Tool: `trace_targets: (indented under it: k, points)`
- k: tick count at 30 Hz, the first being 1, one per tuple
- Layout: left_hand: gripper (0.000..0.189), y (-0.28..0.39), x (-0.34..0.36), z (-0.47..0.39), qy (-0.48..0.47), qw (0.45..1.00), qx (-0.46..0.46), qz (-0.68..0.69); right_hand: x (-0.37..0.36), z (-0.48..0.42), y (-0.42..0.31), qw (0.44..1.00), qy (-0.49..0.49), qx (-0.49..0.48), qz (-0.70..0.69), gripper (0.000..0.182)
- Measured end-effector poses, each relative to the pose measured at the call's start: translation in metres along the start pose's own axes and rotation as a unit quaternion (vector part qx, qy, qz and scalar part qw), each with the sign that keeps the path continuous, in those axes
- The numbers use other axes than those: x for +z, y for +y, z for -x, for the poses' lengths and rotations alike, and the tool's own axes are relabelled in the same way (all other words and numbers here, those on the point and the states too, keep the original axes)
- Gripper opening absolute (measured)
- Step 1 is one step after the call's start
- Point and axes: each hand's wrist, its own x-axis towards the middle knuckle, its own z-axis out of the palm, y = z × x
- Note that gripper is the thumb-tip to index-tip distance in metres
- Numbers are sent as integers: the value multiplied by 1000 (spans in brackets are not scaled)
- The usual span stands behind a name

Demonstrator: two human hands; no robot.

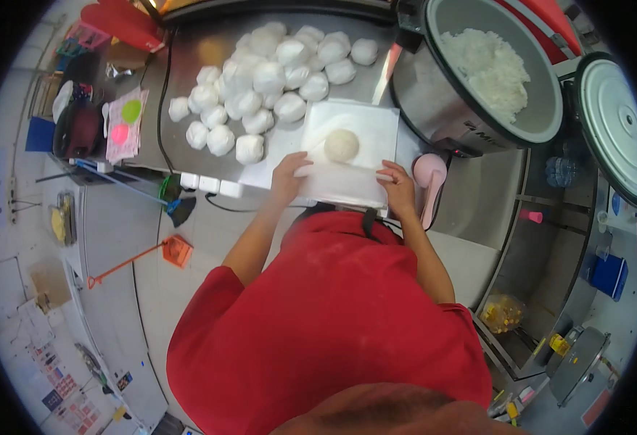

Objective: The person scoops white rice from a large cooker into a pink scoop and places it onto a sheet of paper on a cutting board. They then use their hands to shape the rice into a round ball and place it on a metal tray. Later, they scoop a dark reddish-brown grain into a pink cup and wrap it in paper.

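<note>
A round mound of cooked rice (342, 145) sits on the top sheet of a stack of white wrapping paper (375, 125) at the counter's front edge. My left hand (290, 175) grips the left side of the sheet's near edge. On the other side, my right hand (397, 185) pinches the same edge between thumb and fingers. This near flap of paper (344, 176) is lifted slightly and comes up to the rice. Just right of my right hand lies a pink plastic rice scoop (430, 169).
Many paper-wrapped bundles (268, 79) are heaped behind and left of the paper stack. A large rice cooker (433, 89) holding loose rice (487, 73) stands open at the back right. A black cable (164, 103) crosses the steel counter (150, 136) on the left.
</note>
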Motion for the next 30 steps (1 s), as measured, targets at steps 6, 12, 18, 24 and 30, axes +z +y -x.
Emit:
trace_targets:
  k: [6,12,18,24,30]
  points:
    - [36,13,-15,17,-55,998,10,-29,-17,28,2,996,-40,33,-72,20]
    - [20,34,-6,16,-10,997,-74,31,-19,16,-9,1000,11,-8,11,20]
    - [33,28,15,-27,41,976,-207,58,-9,-33,-14,978,26,136,155,37]
    - [39,29,28,-38,57,967,-210,-131,4,-39,-14,929,39,119,349,42]
    - [28,47,27,-39,80,943,-197,-255,13,-33,-53,909,79,95,399,32]
